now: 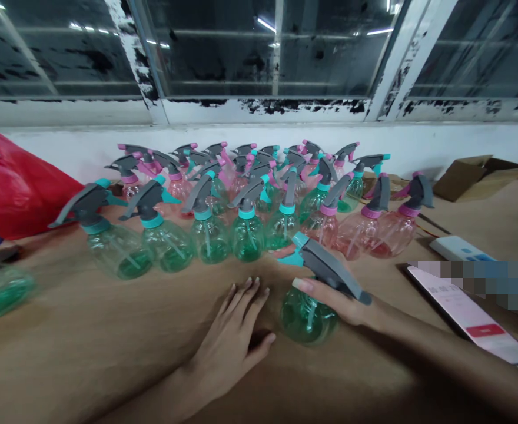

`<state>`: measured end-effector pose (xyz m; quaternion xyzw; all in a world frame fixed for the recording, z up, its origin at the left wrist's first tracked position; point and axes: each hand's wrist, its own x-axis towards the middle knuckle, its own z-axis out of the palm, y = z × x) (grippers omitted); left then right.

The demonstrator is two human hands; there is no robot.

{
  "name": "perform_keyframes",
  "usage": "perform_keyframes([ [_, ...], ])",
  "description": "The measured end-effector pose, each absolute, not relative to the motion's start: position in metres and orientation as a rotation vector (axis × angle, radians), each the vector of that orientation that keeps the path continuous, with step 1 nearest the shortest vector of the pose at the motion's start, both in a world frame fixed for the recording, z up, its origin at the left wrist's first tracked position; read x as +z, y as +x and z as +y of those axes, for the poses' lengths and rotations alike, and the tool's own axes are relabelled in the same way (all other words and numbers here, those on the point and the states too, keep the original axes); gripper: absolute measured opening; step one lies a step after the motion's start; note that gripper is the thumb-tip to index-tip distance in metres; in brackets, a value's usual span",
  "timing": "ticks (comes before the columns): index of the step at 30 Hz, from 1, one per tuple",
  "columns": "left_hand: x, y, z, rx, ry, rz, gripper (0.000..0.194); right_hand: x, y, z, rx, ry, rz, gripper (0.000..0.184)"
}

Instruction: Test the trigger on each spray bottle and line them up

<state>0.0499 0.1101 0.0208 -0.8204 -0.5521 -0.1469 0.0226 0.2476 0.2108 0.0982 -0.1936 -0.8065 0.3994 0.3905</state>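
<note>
Left hand (232, 344): palm down at the near middle of the tabletop (86, 341), its fingers extended, slightly apart and empty. Right hand (351, 306): fingers closed around the upper part of a green spray bottle (309, 324), with the thumb across the near side, just below the grey trigger head (329, 265). The held bottle lies to the right of the left hand, apart from it, its teal nozzle directed to the left and away from the wearer; whether its base touches the tabletop cannot be told.

Beyond the hands, a front row of spray bottles (248, 238) runs from left to right: five green with teal collars, then three pink with pink collars. Further green and pink bottles (323, 197) stand crowded behind this row, near the white wall (418, 141) below the windows (259, 47). At left: a red plastic bag (20, 182) and, nearer, a partly visible green bottle (3, 291). At right: an open cardboard box (473, 176), a white device with blue markings (462, 248), and a smartphone (466, 312) with a lit screen.
</note>
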Motion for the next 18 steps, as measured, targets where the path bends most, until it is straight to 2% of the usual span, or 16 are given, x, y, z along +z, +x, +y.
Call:
perform_keyframes([
  [10,0.035,0.064,0.095,-0.823,-2.619,-1.877,0.071,0.096,0.236,0.2,1.083,-0.504,-2.024,0.03],
  [15,0.046,0.065,0.074,-1.001,-2.499,-1.955,0.084,0.096,0.207,0.186,1.089,-0.448,-2.041,0.03],
  [18,0.055,0.055,0.054,-1.041,-2.379,-2.057,0.083,0.097,0.18,0.172,1.076,-0.403,-2.039,0.028],
])
